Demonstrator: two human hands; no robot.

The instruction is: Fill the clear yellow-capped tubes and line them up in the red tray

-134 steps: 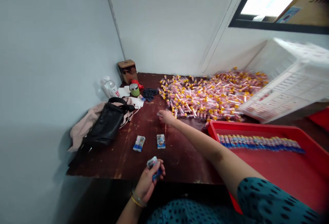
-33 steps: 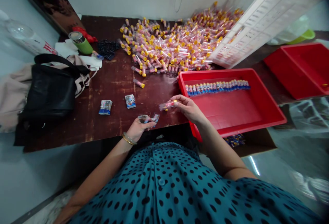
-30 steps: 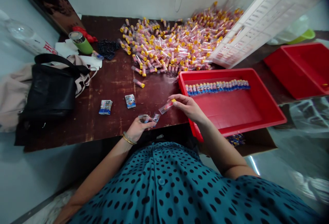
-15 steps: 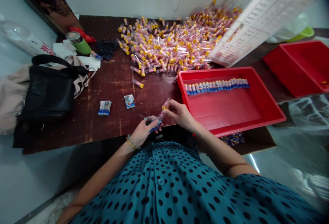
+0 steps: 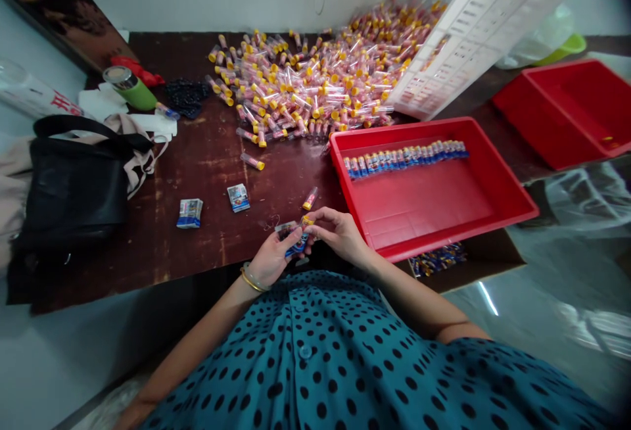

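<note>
My left hand [image 5: 273,256] is closed on several flat printed wrappers [image 5: 296,246], blue and white, at the table's front edge. The fingers of my right hand [image 5: 341,236] pinch the yellow cap of a small clear tube [image 5: 307,221], close against the left fingertips. Its body is mostly hidden by the wrappers and fingers, so how far it sits inside one cannot be made out. Just beyond my right hand lies a loose yellow-capped tube [image 5: 310,198]. Two small stacks of wrappers, a nearer-left stack [image 5: 189,213] and a middle stack [image 5: 238,198], rest on the table.
A large heap of yellow-capped tubes [image 5: 315,88] covers the table's back. At right stands a red tray [image 5: 419,213] with a row of wrapped tubes [image 5: 407,159], above a cardboard box [image 5: 493,256]. A black bag [image 5: 79,180] and green flask [image 5: 133,91] are left.
The tube between my hands has gone down toward the wrappers, and my right hand has come closer to my left. The view has shifted, moving the table's things slightly left.
</note>
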